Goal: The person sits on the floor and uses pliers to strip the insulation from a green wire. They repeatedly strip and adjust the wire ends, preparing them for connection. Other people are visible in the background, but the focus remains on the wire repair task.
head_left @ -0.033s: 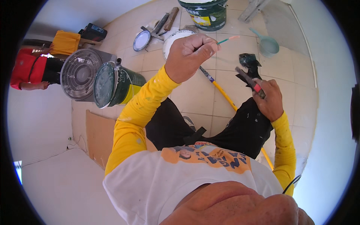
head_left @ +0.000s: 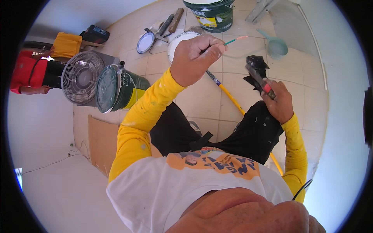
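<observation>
Raised in front of me, my left hand (head_left: 199, 56) pinches a short green wire (head_left: 230, 41) between thumb and fingertips. The wire's far end is stripped to bare copper and points right. My right hand (head_left: 279, 101) is near my right knee, its fingers closed around a grey, flat-bladed tool (head_left: 256, 75) with a red band. The tool's blade points forward and to the left, above a crumpled piece of black plastic (head_left: 257, 64) on the tiles. My palm hides part of the handle.
A yellow pole (head_left: 232, 99) lies between my legs. Ahead stand a green bucket (head_left: 213, 17) and a white-filled container (head_left: 175, 44); a dipper (head_left: 277, 48) is at right. Left are a lidded bucket (head_left: 134, 83), a fan (head_left: 82, 77), cardboard (head_left: 101, 141) and a person in red (head_left: 29, 72).
The blade's tip in my right hand has moved slightly forward. The black plastic's folds look different. My left hand keeps its pinch on the green wire.
</observation>
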A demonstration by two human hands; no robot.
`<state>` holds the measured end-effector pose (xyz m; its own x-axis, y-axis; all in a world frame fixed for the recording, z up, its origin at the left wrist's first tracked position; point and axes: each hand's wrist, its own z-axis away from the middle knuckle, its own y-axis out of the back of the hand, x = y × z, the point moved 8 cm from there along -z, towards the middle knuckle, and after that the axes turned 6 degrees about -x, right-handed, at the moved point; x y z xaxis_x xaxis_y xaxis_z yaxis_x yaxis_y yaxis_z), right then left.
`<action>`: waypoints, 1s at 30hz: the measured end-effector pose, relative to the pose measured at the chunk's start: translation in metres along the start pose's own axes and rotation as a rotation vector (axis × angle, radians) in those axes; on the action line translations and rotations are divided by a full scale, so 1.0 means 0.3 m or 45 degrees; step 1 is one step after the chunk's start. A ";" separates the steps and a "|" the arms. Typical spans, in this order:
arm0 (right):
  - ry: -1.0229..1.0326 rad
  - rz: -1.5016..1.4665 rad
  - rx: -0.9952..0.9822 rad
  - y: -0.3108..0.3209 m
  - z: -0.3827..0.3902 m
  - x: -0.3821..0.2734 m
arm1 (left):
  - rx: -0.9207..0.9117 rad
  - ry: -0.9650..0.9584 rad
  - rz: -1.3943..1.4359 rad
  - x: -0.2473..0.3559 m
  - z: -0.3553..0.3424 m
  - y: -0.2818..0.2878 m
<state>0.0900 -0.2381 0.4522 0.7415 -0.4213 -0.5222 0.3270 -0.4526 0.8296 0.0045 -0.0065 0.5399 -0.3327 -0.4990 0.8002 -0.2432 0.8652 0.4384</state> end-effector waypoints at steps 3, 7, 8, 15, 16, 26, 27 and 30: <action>0.033 -0.294 0.109 0.051 -0.060 0.007 | 0.051 -0.058 -0.194 0.071 -0.016 0.005; -0.045 -0.937 -0.101 0.011 -0.109 -0.111 | 0.119 -0.297 -0.636 0.158 -0.017 0.006; -0.025 -0.901 -0.092 -0.001 -0.116 -0.140 | 0.154 -0.400 -0.738 0.180 -0.018 0.004; 0.158 -0.955 -0.057 -0.039 -0.157 -0.257 | 0.019 -0.709 -1.323 0.226 -0.020 -0.036; 0.145 -0.960 -0.089 -0.034 -0.159 -0.264 | -0.004 -0.749 -1.359 0.220 -0.023 -0.040; 0.007 -0.894 -0.167 -0.047 -0.188 -0.250 | -0.269 -0.857 -1.583 0.183 -0.066 -0.079; 0.018 -0.914 -0.121 -0.055 -0.186 -0.243 | -0.270 -0.840 -1.587 0.174 -0.078 -0.081; 0.056 -0.909 -0.057 -0.035 -0.210 -0.229 | -0.244 -0.748 -1.363 0.147 -0.115 -0.060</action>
<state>0.0724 -0.1549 0.4919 0.3601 -0.0017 -0.9329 0.7644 -0.5727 0.2961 0.0256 -0.0424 0.5815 -0.4187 -0.8633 -0.2817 -0.5235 -0.0241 0.8517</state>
